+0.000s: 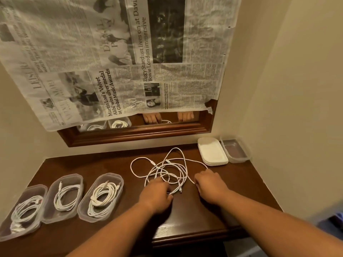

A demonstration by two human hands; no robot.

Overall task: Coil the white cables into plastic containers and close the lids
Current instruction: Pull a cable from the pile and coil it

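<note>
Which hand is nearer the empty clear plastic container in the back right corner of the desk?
Right. The right hand lies toward the desk's front, left of the empty clear plastic container; the left hand is farther left, on the tangle of loose white cables.

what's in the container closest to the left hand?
Coiled white cable fills the open container, a connector end showing on top. Lower loops are covered by upper ones; no lid on it.

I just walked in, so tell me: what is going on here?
A person works on a tangle of white cables: the left hand seems to grip it, the right hand rests at its edge. Three open containers hold coiled cables, no lids on. Stacked lids and one empty container stand at the back right.
</note>
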